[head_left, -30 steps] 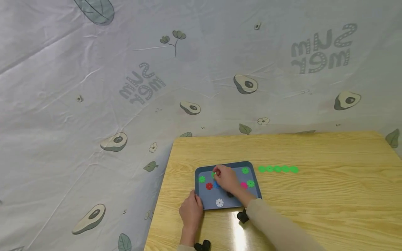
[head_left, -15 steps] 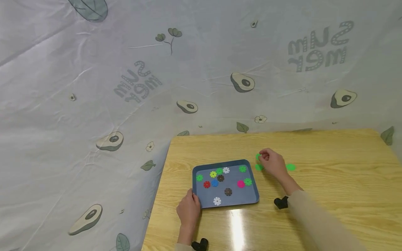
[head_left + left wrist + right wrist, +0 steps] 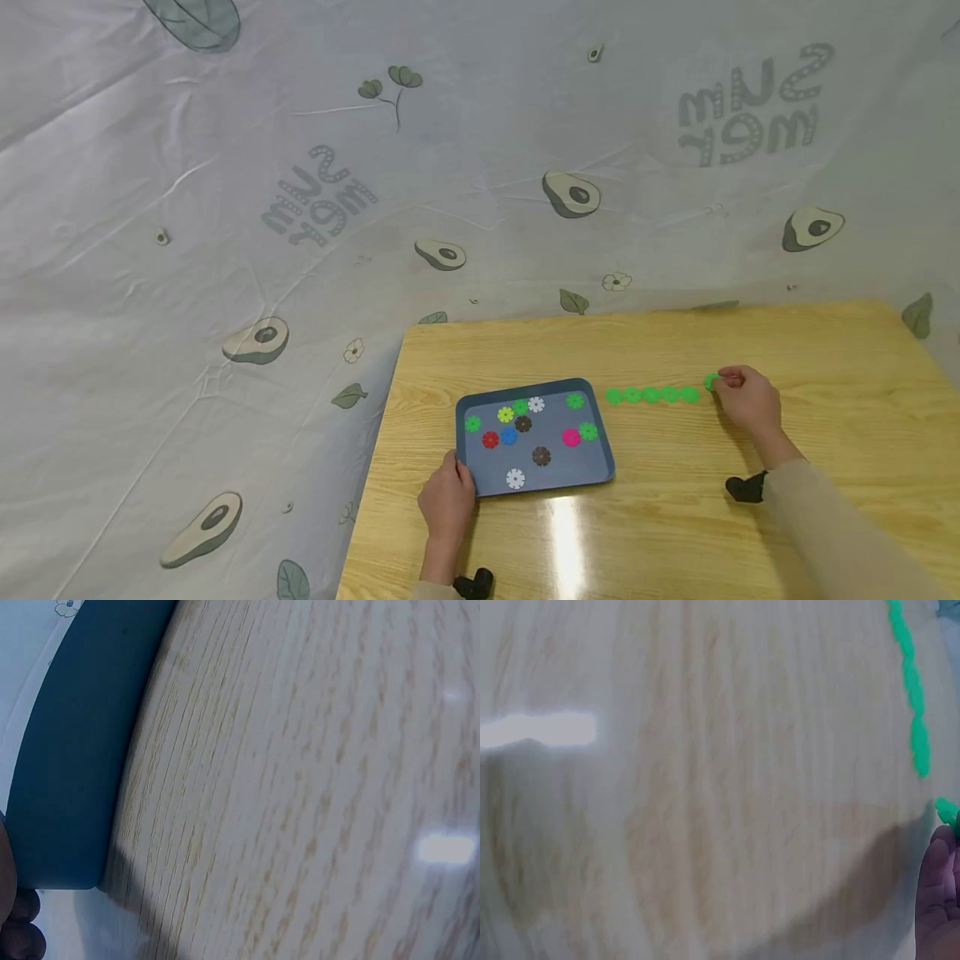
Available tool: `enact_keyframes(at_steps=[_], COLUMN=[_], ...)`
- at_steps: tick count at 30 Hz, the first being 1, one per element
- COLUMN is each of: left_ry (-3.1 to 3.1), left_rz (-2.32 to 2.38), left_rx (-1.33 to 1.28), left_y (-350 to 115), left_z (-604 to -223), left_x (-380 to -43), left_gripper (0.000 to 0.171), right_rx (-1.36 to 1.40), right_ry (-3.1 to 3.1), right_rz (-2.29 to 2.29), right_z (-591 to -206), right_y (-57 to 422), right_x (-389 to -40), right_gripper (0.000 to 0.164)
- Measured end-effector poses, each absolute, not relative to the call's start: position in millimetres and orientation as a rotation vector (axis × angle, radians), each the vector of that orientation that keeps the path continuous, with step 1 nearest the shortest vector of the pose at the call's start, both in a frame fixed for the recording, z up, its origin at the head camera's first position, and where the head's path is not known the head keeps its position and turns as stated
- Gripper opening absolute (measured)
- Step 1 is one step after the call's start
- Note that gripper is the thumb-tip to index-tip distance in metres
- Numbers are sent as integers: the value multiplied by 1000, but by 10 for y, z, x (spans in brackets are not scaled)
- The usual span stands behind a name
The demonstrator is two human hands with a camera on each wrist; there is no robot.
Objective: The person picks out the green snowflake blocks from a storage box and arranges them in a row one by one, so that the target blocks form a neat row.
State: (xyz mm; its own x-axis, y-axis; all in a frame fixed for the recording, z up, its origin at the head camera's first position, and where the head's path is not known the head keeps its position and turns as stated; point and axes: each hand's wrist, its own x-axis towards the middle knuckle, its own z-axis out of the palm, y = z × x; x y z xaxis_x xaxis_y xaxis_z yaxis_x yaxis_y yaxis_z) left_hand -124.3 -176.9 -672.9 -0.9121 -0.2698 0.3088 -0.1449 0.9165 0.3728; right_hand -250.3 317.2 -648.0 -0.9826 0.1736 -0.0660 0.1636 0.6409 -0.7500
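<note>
My right hand (image 3: 752, 406) pinches a green notched, flower-shaped plastic disc (image 3: 711, 382) just past the right end of a row of several green discs (image 3: 651, 395). In the right wrist view the held disc (image 3: 948, 813) shows at the fingertips, apart from the row (image 3: 913, 682). My left hand (image 3: 447, 500) grips the near left corner of a blue-grey tray (image 3: 558, 481). From the left wrist, the thumb lies by the tray's side (image 3: 75, 750) and two curled fingertips show below its corner. Part of each hand falls outside its wrist view.
Inside the tray lie loose notched discs: green, a yellow (image 3: 506, 414), a red (image 3: 490, 439), a blue (image 3: 508, 436), a pink (image 3: 572, 437), two brown and two white (image 3: 515, 478). The wooden table (image 3: 675, 533) meets a printed cloth (image 3: 495, 167) behind it.
My right hand has moved from over the tray to the right, past the row, carrying a green disc. The left hand stays on the tray's corner. The view has shifted slightly.
</note>
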Motion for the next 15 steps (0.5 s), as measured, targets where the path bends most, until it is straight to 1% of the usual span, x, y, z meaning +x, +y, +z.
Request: enact_keyframes(at_steps=[5, 12, 15], left_ry=[-2727, -2717, -2716], left_rz=[-486, -470, -466], left_rx=[321, 304, 302], left_y=[-1766, -1765, -1761], left_z=[-6735, -6757, -6751], left_x=[-1245, -1251, -1254], left_gripper=[19, 19, 20], right_rx=[-281, -216, -201], right_ry=[-2883, -2916, -2926], right_rz=[1250, 1168, 1165], right_z=[-6513, -6531, -6547], right_y=[3207, 3196, 3208], right_x=[-2482, -2476, -2469], right_gripper=[40, 34, 35])
